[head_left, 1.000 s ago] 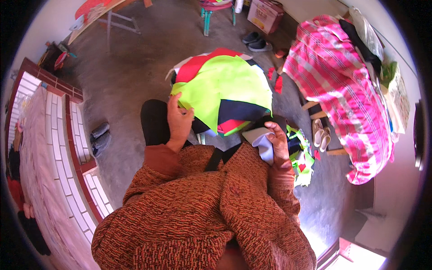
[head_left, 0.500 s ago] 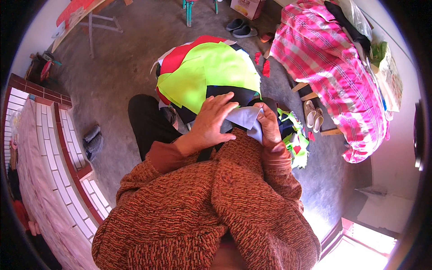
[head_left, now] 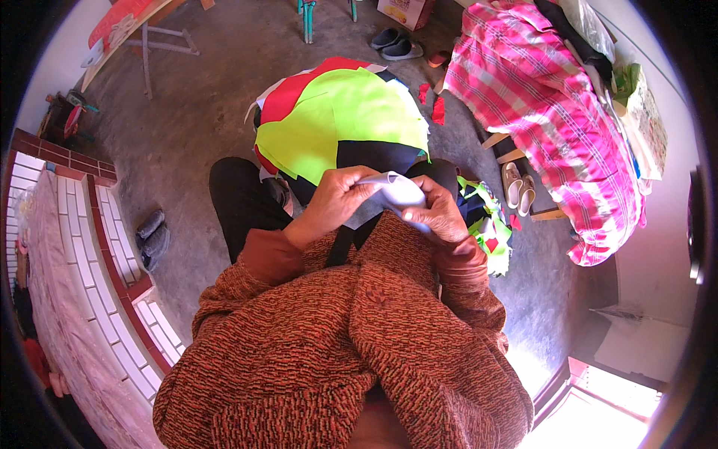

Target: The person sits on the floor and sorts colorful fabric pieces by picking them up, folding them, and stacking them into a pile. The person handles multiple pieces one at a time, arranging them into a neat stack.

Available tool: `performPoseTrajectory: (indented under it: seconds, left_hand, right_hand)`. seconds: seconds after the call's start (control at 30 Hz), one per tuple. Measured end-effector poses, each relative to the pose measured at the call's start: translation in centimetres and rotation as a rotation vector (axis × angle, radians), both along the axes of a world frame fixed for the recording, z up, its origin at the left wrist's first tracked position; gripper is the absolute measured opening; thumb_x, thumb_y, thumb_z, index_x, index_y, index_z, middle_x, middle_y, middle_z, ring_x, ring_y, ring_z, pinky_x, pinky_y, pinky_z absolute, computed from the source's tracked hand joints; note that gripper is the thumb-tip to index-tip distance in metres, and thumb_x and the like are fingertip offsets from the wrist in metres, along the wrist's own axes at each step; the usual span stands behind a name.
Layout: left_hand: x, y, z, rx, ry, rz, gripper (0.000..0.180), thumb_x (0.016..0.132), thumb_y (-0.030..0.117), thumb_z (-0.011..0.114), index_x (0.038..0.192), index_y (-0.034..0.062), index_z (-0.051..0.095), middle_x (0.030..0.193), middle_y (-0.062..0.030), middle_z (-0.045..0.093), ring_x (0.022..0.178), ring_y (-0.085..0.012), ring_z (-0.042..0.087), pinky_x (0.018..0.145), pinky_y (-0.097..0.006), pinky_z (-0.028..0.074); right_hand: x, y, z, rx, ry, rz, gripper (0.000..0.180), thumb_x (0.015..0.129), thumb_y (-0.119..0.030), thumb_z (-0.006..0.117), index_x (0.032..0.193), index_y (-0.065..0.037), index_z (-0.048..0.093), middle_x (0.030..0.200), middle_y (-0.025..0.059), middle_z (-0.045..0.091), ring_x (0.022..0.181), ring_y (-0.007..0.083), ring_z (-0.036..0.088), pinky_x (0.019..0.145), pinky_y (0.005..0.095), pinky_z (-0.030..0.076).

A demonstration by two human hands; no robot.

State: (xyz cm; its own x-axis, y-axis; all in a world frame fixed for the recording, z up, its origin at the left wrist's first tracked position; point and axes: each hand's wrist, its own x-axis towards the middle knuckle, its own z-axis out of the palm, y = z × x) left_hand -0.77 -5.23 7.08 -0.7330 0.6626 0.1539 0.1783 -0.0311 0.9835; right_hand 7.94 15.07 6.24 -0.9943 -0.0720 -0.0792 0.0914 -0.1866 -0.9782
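Between my two hands is a pale lavender-grey piece of cloth (head_left: 402,191), bent into a curve above my lap. My left hand (head_left: 336,200) pinches its left edge with thumb and fingers. My right hand (head_left: 440,211) grips the other end, with the fingers partly hidden by the cloth. Just beyond my hands rises a broad heap of fabric pieces, with neon yellow-green cloth (head_left: 329,123) on top, red cloth (head_left: 288,101) on its far left side and black cloth (head_left: 380,153) at its near side.
Neon and dark scraps (head_left: 490,232) lie right of my knee. A pink plaid cloth (head_left: 531,97) covers furniture at the right, with pale shoes (head_left: 517,188) beside it. Dark slippers (head_left: 396,45) and red scraps (head_left: 438,111) are on the floor beyond. Dark footwear (head_left: 153,238) sits at left.
My left hand, spread and apart from the cloth before, has closed on its left edge. The cloth has gone from hanging at my right hand to curving between both hands.
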Motion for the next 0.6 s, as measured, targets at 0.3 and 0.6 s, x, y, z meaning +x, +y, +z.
performPoseTrajectory:
  seconds: [0.3,0.6]
  left_hand:
    - [-1.9,-3.9,3.7,0.347,-0.237,0.245,0.025,0.089,0.015,0.056,0.106,-0.0012,0.064,0.093,-0.0035,0.066,0.085,-0.0083,0.057,0.079,-0.024,0.044]
    - [-2.6,-7.5,2.9,0.467,-0.392,0.471,0.028,0.088,0.021,0.058,0.107,0.0003,0.063,0.091,-0.0027,0.065,0.08,-0.0087,0.059,0.067,-0.023,0.045]
  right_hand:
    - [2.1,4.0,0.1,0.242,-0.234,0.102,0.045,0.065,-0.009,0.081,0.104,0.002,0.064,0.092,0.0012,0.064,0.085,0.0105,0.057,0.08,0.026,0.046]
    - [3.8,8.5,-2.6,0.453,-0.244,0.092,0.034,0.067,-0.011,0.078,0.096,0.0,0.065,0.083,-0.0005,0.063,0.079,0.0094,0.056,0.074,0.0257,0.045]
